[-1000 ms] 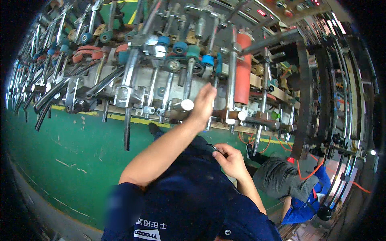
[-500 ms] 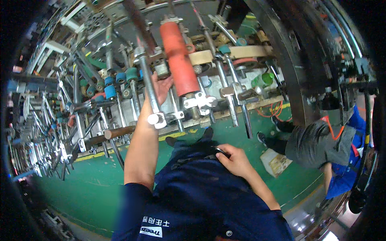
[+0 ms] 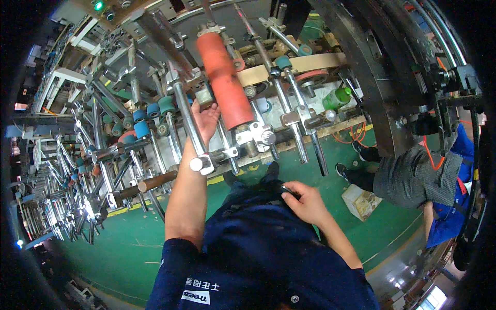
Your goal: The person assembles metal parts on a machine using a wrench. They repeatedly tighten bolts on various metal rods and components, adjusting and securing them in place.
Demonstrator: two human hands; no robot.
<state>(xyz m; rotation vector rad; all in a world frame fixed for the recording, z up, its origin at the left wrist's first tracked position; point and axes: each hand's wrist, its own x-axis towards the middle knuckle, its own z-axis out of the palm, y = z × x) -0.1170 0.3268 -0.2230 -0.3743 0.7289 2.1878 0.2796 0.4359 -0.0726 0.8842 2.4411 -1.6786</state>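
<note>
A long machine (image 3: 299, 118) full of shiny rods goes across the top; below it is a big green floor (image 3: 129, 253); the person in the middle wears a dark blue shirt (image 3: 258, 258). A tall dark frame (image 3: 364, 77) stands on the right side; below it is another person (image 3: 413, 178), dressed in grey and bright blue; that person's dark shoes are on the floor. A fat red roller (image 3: 226, 82) leans a little, with its top to the left; a tan belt (image 3: 292, 67) runs to the right of it; a dirty white box (image 3: 360, 202) sits on the floor near the other person's shoes.

The left hand (image 3: 207, 121) is up at the machine, just left of the red roller; its palm shows, and its fingers reach up to a short metal cylinder (image 3: 204, 98); I cannot tell if they grip it or only touch it. The right hand (image 3: 306, 204) is low, in front of the shirt; its thumb and fingers are closed around a small dark thing. A green bottle (image 3: 337, 98) lies on the machine, right of the belt; the short metal cylinder sits close beside the red roller, on its left; a little blue wheel (image 3: 141, 129) is farther left; smallest is the small dark thing (image 3: 291, 193), and the right hand hides part of it.
</note>
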